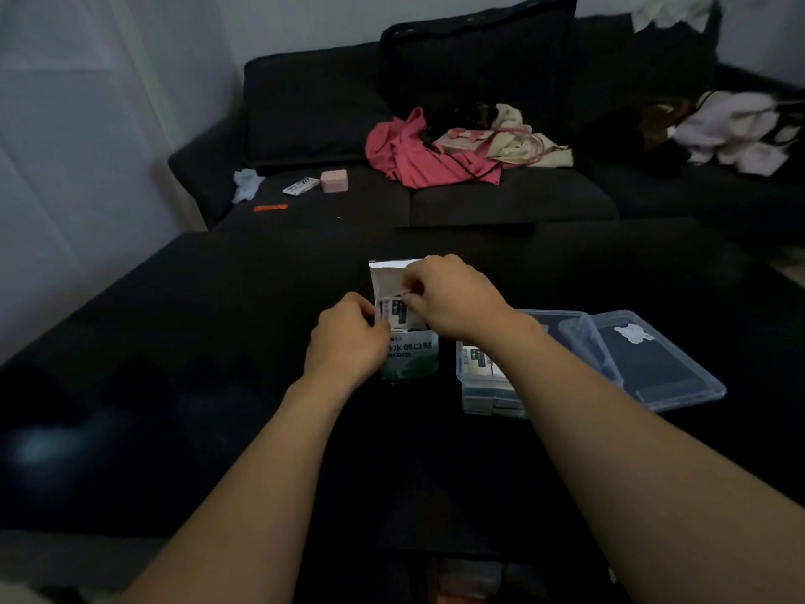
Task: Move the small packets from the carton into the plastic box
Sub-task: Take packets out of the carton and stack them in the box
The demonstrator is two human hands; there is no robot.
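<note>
The carton stands upright on the table, steadied by the left hand gripping its side. The right hand pinches packets at its open mouth (long axis vertical); the plastic box waits just right, nearer that hand.

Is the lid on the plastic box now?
No, the lid lies flat on the table to the right of the open plastic box, which already holds some packets.
</note>
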